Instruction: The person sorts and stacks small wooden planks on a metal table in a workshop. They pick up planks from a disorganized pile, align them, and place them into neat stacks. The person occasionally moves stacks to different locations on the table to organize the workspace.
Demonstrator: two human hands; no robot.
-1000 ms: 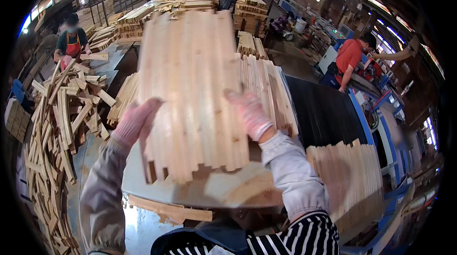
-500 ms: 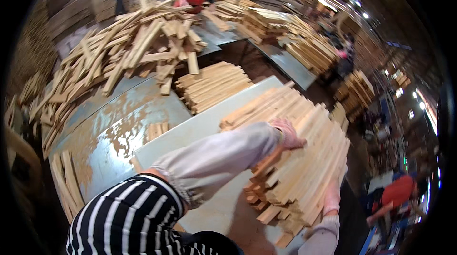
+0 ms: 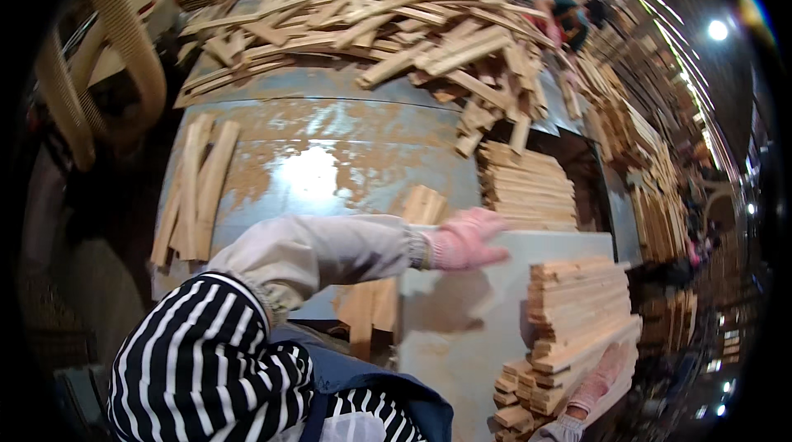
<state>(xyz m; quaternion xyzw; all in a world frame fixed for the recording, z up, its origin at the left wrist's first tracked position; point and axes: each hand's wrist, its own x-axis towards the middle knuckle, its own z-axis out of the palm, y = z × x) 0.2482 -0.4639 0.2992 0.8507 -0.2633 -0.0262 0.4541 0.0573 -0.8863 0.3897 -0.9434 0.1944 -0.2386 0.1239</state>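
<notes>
My left hand (image 3: 464,241), in a pink knitted glove with a pale sleeve above it, hovers over the left part of a grey board (image 3: 450,355). Its fingers are stretched out and nothing is in them. On the right of that board lies a neat stack of wooden strips (image 3: 577,298), with shorter ends jutting out at its near left corner. My right hand (image 3: 601,380), gloved in pink too, lies flat along the stack's near right side, touching the strips with its fingers extended.
A large jumbled heap of wooden strips (image 3: 396,21) covers the far side of a dusty metal table (image 3: 346,124). Several loose strips (image 3: 195,186) lie at its left edge. Another stack (image 3: 528,186) sits beyond the grey board. A ribbed hose (image 3: 124,38) hangs at far left.
The view has swung left. My left hand has lifted off the stack and moved left over the bare part of the board. My right hand stays at the stack's right side.
</notes>
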